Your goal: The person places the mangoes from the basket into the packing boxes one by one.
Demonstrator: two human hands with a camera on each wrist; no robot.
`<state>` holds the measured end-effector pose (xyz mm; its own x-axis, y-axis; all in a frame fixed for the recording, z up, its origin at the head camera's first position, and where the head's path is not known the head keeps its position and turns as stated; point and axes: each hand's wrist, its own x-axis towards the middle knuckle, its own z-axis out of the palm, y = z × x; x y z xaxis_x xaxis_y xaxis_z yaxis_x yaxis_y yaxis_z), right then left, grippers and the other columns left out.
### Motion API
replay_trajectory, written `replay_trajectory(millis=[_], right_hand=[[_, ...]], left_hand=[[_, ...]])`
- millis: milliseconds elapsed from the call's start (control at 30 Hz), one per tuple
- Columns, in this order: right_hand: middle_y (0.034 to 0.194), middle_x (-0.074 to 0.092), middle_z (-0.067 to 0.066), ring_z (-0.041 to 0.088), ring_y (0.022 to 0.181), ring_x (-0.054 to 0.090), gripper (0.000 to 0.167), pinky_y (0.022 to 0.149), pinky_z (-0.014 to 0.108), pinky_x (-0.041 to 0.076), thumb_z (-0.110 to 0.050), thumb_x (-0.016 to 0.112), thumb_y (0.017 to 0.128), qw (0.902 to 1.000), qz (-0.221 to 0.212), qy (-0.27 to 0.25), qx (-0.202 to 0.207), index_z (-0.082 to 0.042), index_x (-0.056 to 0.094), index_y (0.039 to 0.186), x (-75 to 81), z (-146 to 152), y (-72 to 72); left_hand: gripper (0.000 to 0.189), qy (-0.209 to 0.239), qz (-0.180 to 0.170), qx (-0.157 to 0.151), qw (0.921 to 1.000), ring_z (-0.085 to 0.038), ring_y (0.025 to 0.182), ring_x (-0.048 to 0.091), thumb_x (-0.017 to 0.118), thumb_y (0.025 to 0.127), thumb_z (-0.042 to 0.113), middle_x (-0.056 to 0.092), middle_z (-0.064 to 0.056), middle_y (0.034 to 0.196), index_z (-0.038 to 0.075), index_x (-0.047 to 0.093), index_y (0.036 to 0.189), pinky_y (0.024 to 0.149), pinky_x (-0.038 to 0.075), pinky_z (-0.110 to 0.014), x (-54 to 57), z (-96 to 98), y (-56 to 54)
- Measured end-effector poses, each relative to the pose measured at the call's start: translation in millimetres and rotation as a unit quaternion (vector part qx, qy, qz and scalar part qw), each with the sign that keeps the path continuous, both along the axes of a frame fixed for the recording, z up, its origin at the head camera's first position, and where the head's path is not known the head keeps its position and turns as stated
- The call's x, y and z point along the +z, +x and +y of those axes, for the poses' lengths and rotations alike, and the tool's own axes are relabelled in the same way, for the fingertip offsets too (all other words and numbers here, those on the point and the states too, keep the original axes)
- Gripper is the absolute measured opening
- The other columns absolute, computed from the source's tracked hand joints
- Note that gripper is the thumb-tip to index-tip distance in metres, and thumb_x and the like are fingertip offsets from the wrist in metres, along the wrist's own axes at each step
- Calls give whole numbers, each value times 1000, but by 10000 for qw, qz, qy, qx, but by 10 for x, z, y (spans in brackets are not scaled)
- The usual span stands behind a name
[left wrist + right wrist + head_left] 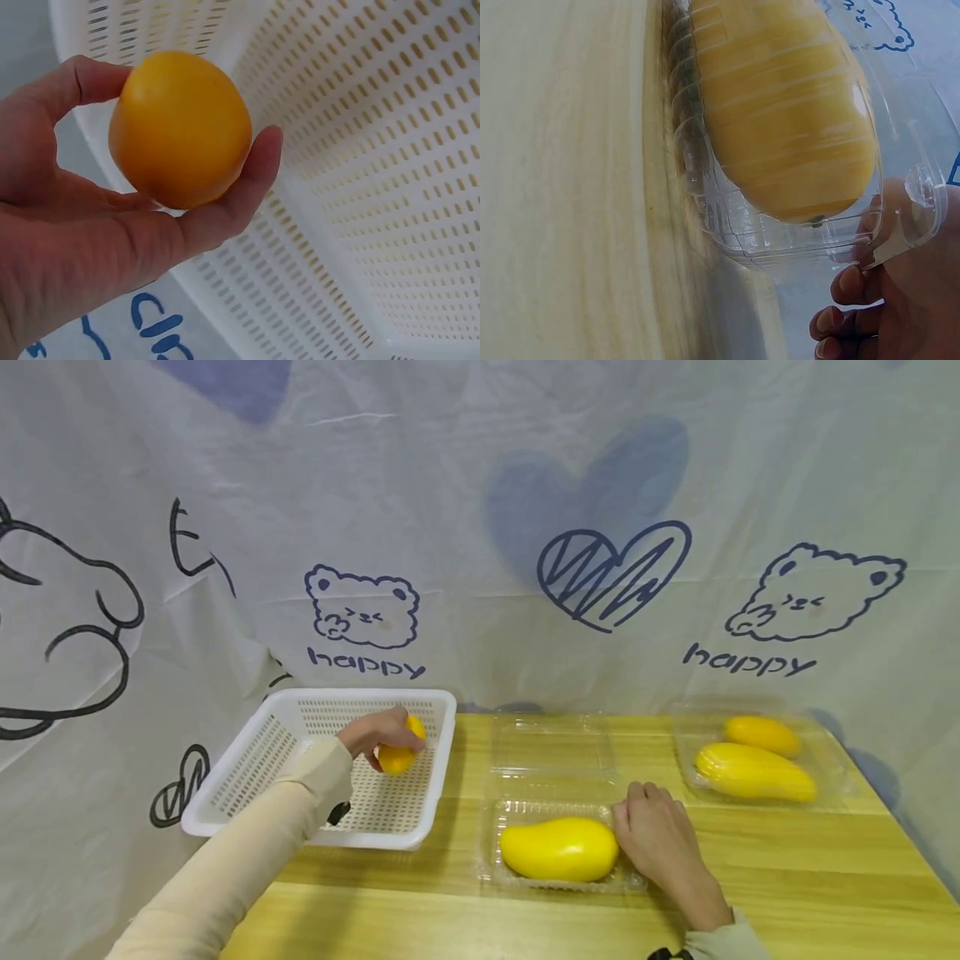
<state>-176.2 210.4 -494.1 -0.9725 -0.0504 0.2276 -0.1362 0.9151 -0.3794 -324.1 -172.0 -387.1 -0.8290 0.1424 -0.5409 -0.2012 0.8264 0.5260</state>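
A yellow-orange mango (180,131) is gripped in my left hand (382,735), thumb and fingers curled around its sides. That hand is over the inside of the white perforated basket (444,760). My right hand (660,835) pinches the right rim of an open clear plastic clamshell box (817,251) between thumb and finger; its other fingers are curled. One yellow mango (558,849) lies lengthwise in the box's near half. The box's clear lid (551,747) is folded back toward the curtain. How deep the left hand's mango hangs in the basket is hard to tell.
At the right rear stands another clear plastic box (686,785) with two yellow mangoes (753,772) in it. A white curtain (465,527) with blue drawings hangs behind the wooden table (840,868) and along its left side.
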Motion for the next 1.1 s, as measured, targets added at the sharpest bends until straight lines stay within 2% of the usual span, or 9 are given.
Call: replay_trajectory(millis=[100,267,367,600,700,833,967,1100], right_hand=[[75,46,6,26,69,44,22,66,42,40,-14,47,100,10000,-31,-1,8,-8,50,79,-4,-8,-10],[76,47,7,26,71,44,22,67,42,40,-15,46,101,9999,-125,-7,35,-8,50,80,-10,-15,-22],[77,47,7,26,71,45,22,68,43,40,-15,46,101,9999,-130,22,40,-7,50,81,-14,-7,-26],[76,47,6,26,71,45,23,67,43,41,-14,46,101,9999,-105,1,51,-8,49,79,-21,16,-22],[76,47,6,26,71,46,24,68,45,42,-14,45,101,9999,-157,-13,39,-9,49,78,-24,24,-11],[76,48,6,26,71,47,24,69,46,43,-14,45,101,9999,-150,1,23,-8,50,78,-29,27,-11],[77,49,7,27,72,48,24,69,46,43,-15,45,102,9999,-155,-1,31,-8,52,80,-25,17,-18],[77,49,7,26,72,48,24,69,45,43,-15,46,101,9998,-172,-8,48,-8,52,80,-17,3,-21]], left_hand=[[52,-58,219,-46,9997,-32,91,58,69,93,23,53,-21,108,1,40,130,76,60,-48,51,-27,15],[79,-204,738,-227,9968,-32,91,56,69,90,26,45,-25,118,1,26,151,72,60,-44,141,-62,85],[84,-75,998,-316,9945,-33,95,55,67,90,24,42,-27,122,0,21,156,71,59,-41,213,-81,130],[83,473,1226,-474,9902,-34,99,53,64,92,20,46,-26,123,-1,18,157,74,51,-36,317,-166,231],[81,825,1489,-624,9834,-33,99,54,65,91,14,49,-25,121,-4,20,155,77,51,-36,320,-198,269],[77,1303,1998,-800,9678,-33,96,55,65,88,5,53,-25,117,-6,26,152,78,52,-37,321,-204,337],[80,1582,2313,-735,9571,-35,100,54,65,85,0,52,-26,123,-5,26,154,81,53,-40,324,-178,433],[85,1500,2591,-574,9524,-38,108,52,67,86,0,45,-28,135,-2,23,159,87,53,-46,317,-141,528]])
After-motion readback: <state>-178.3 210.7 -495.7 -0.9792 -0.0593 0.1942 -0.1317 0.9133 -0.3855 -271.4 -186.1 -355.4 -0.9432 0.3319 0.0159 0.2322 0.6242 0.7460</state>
